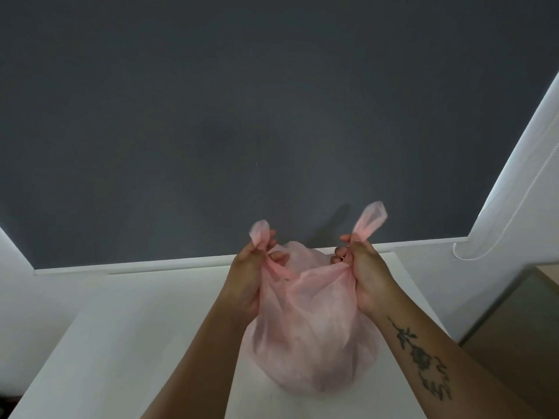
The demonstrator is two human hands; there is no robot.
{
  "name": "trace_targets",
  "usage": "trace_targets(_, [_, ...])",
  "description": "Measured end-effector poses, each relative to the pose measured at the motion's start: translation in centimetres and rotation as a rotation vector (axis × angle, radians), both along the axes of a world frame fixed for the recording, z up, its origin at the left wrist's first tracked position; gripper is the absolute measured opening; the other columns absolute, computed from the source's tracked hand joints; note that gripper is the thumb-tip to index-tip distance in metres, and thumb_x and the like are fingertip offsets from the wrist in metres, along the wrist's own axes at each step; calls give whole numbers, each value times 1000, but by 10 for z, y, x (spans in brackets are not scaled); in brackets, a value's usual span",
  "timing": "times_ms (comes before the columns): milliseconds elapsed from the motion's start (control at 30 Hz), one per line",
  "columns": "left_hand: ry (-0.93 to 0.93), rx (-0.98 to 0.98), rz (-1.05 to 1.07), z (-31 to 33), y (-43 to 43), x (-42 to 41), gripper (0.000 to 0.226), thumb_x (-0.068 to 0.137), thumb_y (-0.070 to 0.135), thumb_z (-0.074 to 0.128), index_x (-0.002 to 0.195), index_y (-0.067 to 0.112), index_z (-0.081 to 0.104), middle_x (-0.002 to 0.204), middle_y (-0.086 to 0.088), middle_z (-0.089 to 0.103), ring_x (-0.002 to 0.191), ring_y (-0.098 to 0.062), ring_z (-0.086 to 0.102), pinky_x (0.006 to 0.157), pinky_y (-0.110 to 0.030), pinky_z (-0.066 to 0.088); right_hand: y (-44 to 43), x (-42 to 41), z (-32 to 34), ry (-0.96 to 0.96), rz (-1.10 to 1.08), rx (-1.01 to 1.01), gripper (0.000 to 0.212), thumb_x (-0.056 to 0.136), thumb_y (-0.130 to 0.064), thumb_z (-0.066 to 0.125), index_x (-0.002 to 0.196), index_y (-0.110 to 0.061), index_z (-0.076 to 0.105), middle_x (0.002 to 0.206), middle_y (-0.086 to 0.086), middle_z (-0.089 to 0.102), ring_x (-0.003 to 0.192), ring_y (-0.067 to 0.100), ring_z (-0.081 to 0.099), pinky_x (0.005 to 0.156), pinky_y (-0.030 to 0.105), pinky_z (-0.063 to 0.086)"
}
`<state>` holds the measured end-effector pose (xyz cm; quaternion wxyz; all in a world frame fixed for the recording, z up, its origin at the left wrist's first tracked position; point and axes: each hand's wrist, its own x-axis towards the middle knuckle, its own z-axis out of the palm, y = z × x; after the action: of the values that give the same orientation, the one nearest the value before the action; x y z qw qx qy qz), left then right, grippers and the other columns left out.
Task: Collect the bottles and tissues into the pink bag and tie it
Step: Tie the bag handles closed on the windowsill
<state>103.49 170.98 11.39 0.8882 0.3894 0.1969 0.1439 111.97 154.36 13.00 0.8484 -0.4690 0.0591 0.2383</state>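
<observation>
A thin pink bag point(311, 337) bulges full on the white table point(136, 328) right in front of me. My left hand point(248, 282) is closed on the bag's left handle, whose loop sticks up past my fingers. My right hand point(366, 276) grips the right handle, its loop also poking upward. Both handles are pulled up and apart over the bag's mouth. The bag's contents are only vague shapes through the plastic; no bottles or tissues lie outside it.
A dark grey roller blind point(272, 116) hangs behind the table, with a white beaded cord point(514, 219) at the right. A beige surface point(514, 322) lies lower right beyond the table's edge.
</observation>
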Motion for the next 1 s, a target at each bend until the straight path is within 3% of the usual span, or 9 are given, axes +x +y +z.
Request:
trace_targets(67, [-93, 7, -20, -4, -3, -2, 13, 101, 18, 56, 111, 12, 62, 93, -7, 66, 74, -17, 66, 76, -34, 54, 3, -3, 0, -23, -34, -55, 27, 104, -36, 35, 95, -18, 53, 50, -2, 37, 44, 13, 38, 68, 36, 53])
trace_targets(133, [23, 156, 31, -6, -7, 0, 19, 104, 24, 52, 117, 17, 63, 82, -4, 69, 63, -14, 64, 66, -31, 56, 8, -7, 1, -88, -33, -206, 31, 104, -42, 32, 98, -18, 51, 48, -6, 34, 44, 11, 33, 57, 28, 45])
trace_targets(233, [141, 216, 109, -4, -16, 5, 27, 106, 30, 46, 120, 16, 65, 58, 2, 41, 41, -10, 35, 42, -22, 35, 16, -11, 1, -155, 25, -408, 40, 101, -53, 31, 107, -21, 55, 61, -4, 43, 58, 13, 43, 60, 27, 40])
trace_targets(333, [111, 63, 129, 5, -14, 8, 31, 105, 26, 36, 102, 15, 65, 59, 2, 31, 46, -12, 25, 46, -26, 29, 13, -10, 3, -99, 101, -416, 46, 100, -52, 33, 107, -16, 62, 80, 0, 51, 74, 18, 54, 67, 31, 46])
trace_targets(433, [54, -36, 78, 7, -12, 9, 20, 100, 14, 37, 84, 14, 49, 63, 1, 41, 49, -14, 28, 51, -27, 32, 8, -7, -1, -122, 96, -348, 39, 102, -37, 38, 108, -14, 68, 72, -4, 47, 66, 14, 51, 64, 27, 44])
trace_targets(533, [42, 112, 48, 0, -17, 8, 19, 105, 14, 46, 101, 6, 63, 65, 2, 48, 51, -12, 33, 52, -24, 37, 6, -5, -10, -200, 10, -357, 33, 103, -33, 40, 102, -14, 66, 61, -5, 46, 62, 14, 46, 67, 27, 41])
trace_targets(600, [63, 179, 23, -4, -19, 8, 19, 105, 18, 49, 106, 3, 61, 61, 4, 54, 51, -12, 36, 51, -22, 40, 7, -3, -13, -240, -15, -436, 25, 102, -35, 41, 98, -18, 59, 63, -4, 53, 67, 16, 51, 70, 29, 43])
trace_targets(800, [-10, 134, -20, -5, -16, 8, 13, 96, 20, 62, 96, 6, 61, 75, -1, 66, 47, -9, 40, 48, -20, 42, 11, -3, -15, -302, -70, -493, 22, 96, -35, 56, 86, -18, 65, 76, -3, 63, 74, 17, 57, 68, 28, 46])
trace_targets(1000, [-3, 227, -139, -4, -12, 8, 22, 102, 24, 53, 96, 6, 65, 79, 0, 65, 52, -10, 43, 54, -22, 42, 16, -1, -12, -285, 13, -573, 28, 100, -31, 42, 100, -16, 65, 90, 9, 65, 84, 25, 63, 72, 33, 51])
